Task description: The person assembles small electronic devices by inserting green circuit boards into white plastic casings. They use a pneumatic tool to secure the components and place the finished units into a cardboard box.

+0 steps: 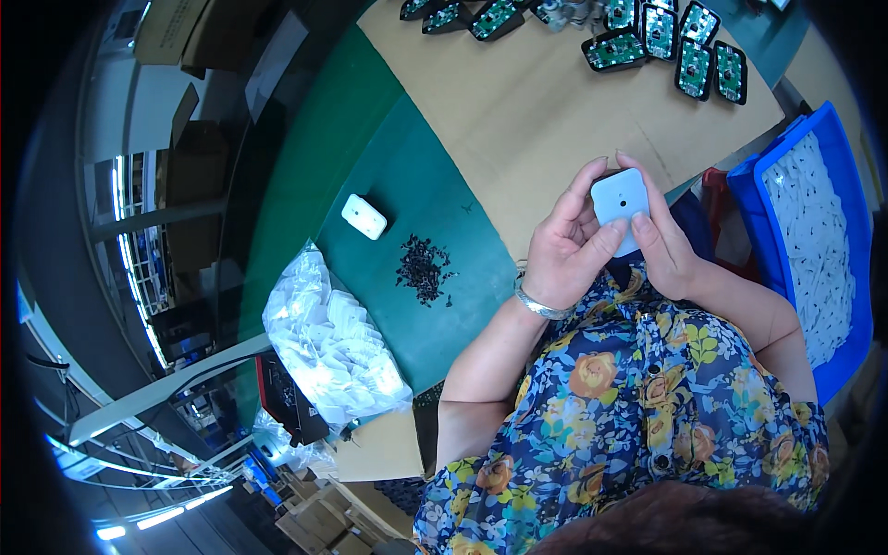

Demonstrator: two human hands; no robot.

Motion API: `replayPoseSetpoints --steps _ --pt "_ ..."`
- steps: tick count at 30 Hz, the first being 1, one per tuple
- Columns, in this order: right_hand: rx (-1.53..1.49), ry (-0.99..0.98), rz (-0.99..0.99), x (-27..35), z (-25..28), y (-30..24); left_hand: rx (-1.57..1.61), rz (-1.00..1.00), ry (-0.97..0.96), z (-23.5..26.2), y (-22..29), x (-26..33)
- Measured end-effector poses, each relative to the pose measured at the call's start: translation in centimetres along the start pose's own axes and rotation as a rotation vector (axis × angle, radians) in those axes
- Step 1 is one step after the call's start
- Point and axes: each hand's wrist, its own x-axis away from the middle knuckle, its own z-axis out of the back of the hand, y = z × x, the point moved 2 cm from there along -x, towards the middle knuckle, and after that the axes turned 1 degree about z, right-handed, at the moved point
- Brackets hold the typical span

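Observation:
Between my two hands is a white plastic casing with rounded corners (622, 196), a small dark hole in its upper face. My left hand (566, 242) grips its left side, with the thumb pressed on the lower part of the face. On the other side my right hand (668, 252) closes round the edge, its thumb beside the left one. A dark edge shows behind the casing's top; the rest of its underside is hidden by my fingers. Left of my hands, on the green mat, lie a pile of small black parts (423, 270) and another white casing (363, 216).
Black housings with green circuit boards (659, 32) stand at the far edge of a cardboard sheet (518, 120). A clear bag of white pieces (328, 338) lies at the left. A blue bin (856, 305) full of white parts stands at the right.

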Motion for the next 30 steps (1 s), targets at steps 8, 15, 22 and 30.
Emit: replayPoseSetpoints --steps 8,15,22,30 --pt "0.038 -0.016 -0.024 0.2 0.0 0.0 0.036 -0.055 0.017 -0.1 -0.9 0.3" --pt "0.192 -0.002 0.083 0.4 -0.5 0.3 0.018 -0.1 0.086 -0.3 -0.9 0.3" --pt "0.194 -0.007 0.075 0.3 0.0 0.8 -0.001 -0.112 0.081 -0.2 -1.5 -0.3" --pt "0.605 0.081 0.268 -0.7 5.3 -2.8 0.103 0.006 0.099 0.6 -1.0 0.7"
